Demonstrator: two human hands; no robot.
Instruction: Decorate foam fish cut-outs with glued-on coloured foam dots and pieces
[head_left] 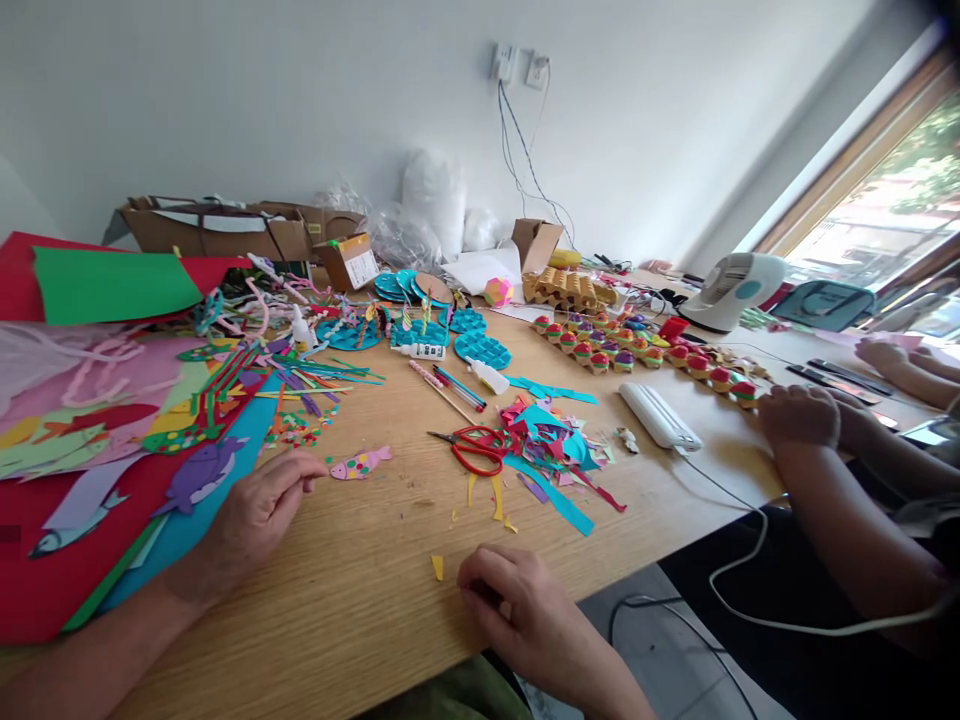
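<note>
My left hand [251, 508] rests at the edge of the coloured paper, thumb and fingers pressed together. Its fingertips are beside the head of a pink paper fish [361, 463] with coloured dots; whatever they pinch, if anything, is too small to make out. At the table's front edge, my right hand [525, 610] is loosely curled, with nothing seen in it. A yellow paper scrap [437, 568] lies left of it. Red-handled scissors [478, 450] lie apart from both hands, beside a heap of paper scraps [551, 435]. Small cut dots [300, 428] lie beyond my left hand.
Glue bottles [487, 376], pens [459, 388] and blue paper plates [484, 350] stand or lie farther back. Painted egg cartons [600, 342], a white power bank [660, 416] with a cable and a fan [731, 290] are to the right, near other people's hands [799, 415].
</note>
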